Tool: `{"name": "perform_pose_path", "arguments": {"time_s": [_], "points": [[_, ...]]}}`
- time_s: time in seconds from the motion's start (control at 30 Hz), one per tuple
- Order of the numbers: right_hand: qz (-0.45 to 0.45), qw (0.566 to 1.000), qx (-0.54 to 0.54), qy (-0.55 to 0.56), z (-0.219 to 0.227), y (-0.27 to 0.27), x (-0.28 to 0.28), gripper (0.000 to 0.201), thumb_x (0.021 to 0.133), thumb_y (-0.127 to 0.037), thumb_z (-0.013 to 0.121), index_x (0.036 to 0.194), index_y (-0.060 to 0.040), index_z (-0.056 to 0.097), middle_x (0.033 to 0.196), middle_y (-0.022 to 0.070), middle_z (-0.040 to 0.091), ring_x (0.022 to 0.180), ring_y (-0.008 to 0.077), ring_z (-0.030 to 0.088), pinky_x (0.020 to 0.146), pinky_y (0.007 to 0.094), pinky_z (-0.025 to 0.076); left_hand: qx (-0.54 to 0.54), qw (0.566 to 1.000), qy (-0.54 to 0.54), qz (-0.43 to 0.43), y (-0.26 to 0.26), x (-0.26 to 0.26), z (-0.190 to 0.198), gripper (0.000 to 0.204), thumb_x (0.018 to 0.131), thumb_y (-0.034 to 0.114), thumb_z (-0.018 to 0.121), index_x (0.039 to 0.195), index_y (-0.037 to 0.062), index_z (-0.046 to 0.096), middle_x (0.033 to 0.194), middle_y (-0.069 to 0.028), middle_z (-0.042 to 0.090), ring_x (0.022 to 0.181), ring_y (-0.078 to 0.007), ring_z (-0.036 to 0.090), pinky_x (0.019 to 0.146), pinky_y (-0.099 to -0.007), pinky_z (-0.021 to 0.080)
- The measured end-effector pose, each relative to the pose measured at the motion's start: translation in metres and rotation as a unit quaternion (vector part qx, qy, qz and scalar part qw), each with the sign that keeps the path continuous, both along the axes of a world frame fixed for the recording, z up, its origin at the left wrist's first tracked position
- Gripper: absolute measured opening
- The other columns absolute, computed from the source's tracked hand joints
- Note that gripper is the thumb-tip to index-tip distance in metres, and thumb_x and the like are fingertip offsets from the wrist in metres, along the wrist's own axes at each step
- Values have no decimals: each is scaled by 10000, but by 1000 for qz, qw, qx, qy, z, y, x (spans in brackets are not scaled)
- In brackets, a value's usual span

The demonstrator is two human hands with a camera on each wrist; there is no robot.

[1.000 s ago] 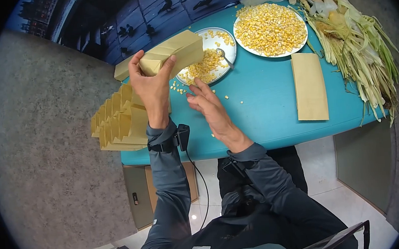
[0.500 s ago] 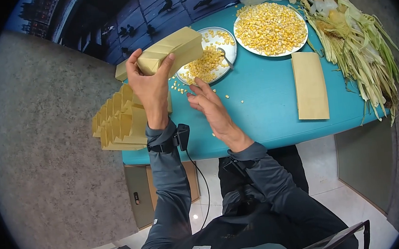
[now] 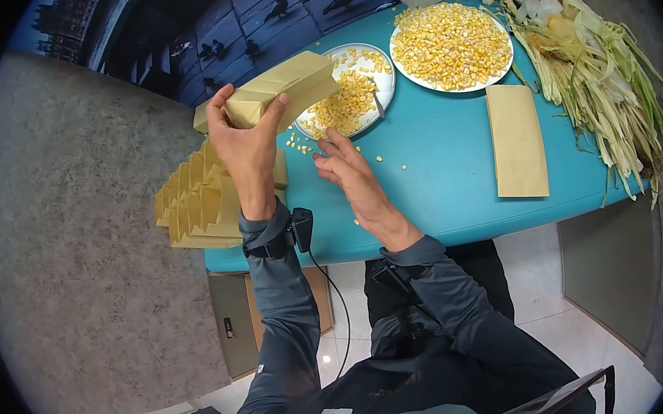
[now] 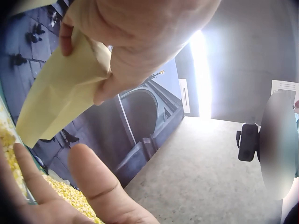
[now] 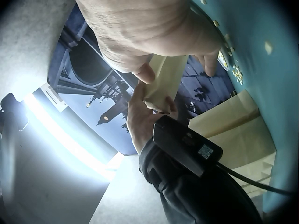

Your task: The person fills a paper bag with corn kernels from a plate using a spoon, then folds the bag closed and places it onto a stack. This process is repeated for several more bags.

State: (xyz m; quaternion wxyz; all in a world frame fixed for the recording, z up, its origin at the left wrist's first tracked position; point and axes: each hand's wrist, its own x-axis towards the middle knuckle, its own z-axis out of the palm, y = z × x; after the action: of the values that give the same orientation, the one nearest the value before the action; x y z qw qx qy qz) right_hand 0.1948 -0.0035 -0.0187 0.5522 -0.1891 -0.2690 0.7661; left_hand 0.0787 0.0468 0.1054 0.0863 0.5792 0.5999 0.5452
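Note:
The left hand (image 3: 247, 147) grips the bottom end of a yellow paper bag (image 3: 289, 84), thumb on one side and fingers on the other. The bag lies tilted over the left part of a plate (image 3: 387, 92) of corn kernels (image 3: 346, 105), its far end pointing right. In the left wrist view the bag (image 4: 60, 88) hangs from the left hand (image 4: 140, 32). Below and right of the bag is the right hand (image 3: 361, 188), fingers extended and apart, holding nothing. A spoon (image 3: 378, 104) rests on the plate's right side.
A fuller plate of kernels (image 3: 451, 47) stands right of the first. A flat paper bag (image 3: 517, 142) lies below it, with husks and cobs (image 3: 589, 82) at far right. Several upright bags (image 3: 205, 206) stand at the left edge. Loose kernels dot the teal table (image 3: 439, 174).
The far end of the held bag has dipped slightly, and the left hand has shifted a little to the left. The spoon lies at a steeper angle. The right hand is nearly unmoved.

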Motion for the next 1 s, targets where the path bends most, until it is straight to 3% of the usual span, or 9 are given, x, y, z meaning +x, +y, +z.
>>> {"name": "perform_pose_path", "arguments": {"time_s": [0.4, 0.47, 1.0], "points": [[-4, 1000, -2, -13, 4, -2, 3, 892, 1029, -305, 619, 1712, 49, 167, 1711, 288, 320, 1526, 339, 454, 1267, 439, 348, -32, 999, 43, -1, -3, -2, 13, 772, 725, 220, 1001, 1337, -44, 611, 1187, -181, 709, 1024, -241, 725, 875, -348, 598], [-3, 1000, -3, -12, 2, -2, 2, 897, 1027, -304, 624, 1712, 50, 166, 1711, 287, 321, 1528, 340, 452, 1267, 439, 348, -67, 993, 97, 1, 2, -7, 15, 780, 720, 233, 1004, 1334, -47, 614, 1191, -187, 707, 1023, -238, 732, 864, -345, 607], [-7, 1000, -1, -13, -2, 0, -1, 915, 1019, -315, 629, 1713, 52, 159, 1708, 294, 328, 1533, 345, 450, 1265, 440, 350, -54, 993, 107, -3, 3, -1, 30, 806, 714, 264, 1014, 1342, -47, 615, 1161, -204, 727, 987, -241, 753, 829, -340, 617]]}}
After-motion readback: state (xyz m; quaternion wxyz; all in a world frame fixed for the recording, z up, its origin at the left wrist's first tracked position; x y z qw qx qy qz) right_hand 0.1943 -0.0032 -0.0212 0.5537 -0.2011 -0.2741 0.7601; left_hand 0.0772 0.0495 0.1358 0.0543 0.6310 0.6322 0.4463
